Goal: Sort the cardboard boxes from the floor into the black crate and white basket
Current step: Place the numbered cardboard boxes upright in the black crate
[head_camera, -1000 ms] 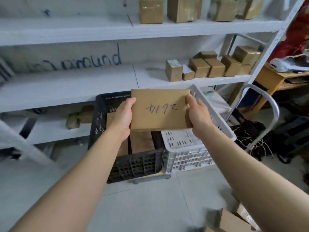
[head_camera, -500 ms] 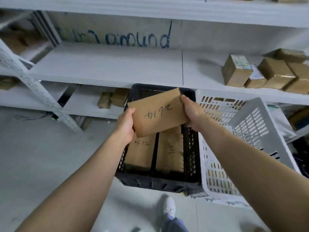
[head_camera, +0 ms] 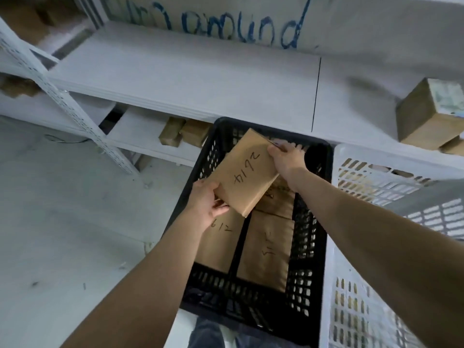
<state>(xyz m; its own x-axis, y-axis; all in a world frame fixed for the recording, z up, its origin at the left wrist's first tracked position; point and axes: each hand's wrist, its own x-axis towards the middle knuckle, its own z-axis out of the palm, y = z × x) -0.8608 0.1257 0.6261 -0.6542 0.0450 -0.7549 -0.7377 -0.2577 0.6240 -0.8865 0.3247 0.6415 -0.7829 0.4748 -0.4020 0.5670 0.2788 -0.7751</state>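
A flat cardboard box (head_camera: pixel 244 173) with "2614" handwritten on it hangs tilted inside the top of the black crate (head_camera: pixel 312 247). My left hand (head_camera: pixel 207 200) grips its near-left corner and my right hand (head_camera: pixel 286 158) grips its far-right edge. Below it, several flat cardboard boxes (head_camera: pixel 267 249) lie on the crate's floor, one marked "2612". The white basket (head_camera: pixel 376 310) stands directly right of the crate.
A white metal shelf (head_camera: pixel 188 79) runs behind the crate, with a taped cardboard box (head_camera: pixel 426 114) at its right end. Small boxes (head_camera: pixel 185 133) sit on the lower shelf. A slanted shelf upright (head_camera: pixel 67 106) stands on the grey floor at left.
I have come closer and look steeply down. Both hands have lowered the "2614" box from above the crate's rim into the crate, tilting it towards the back.
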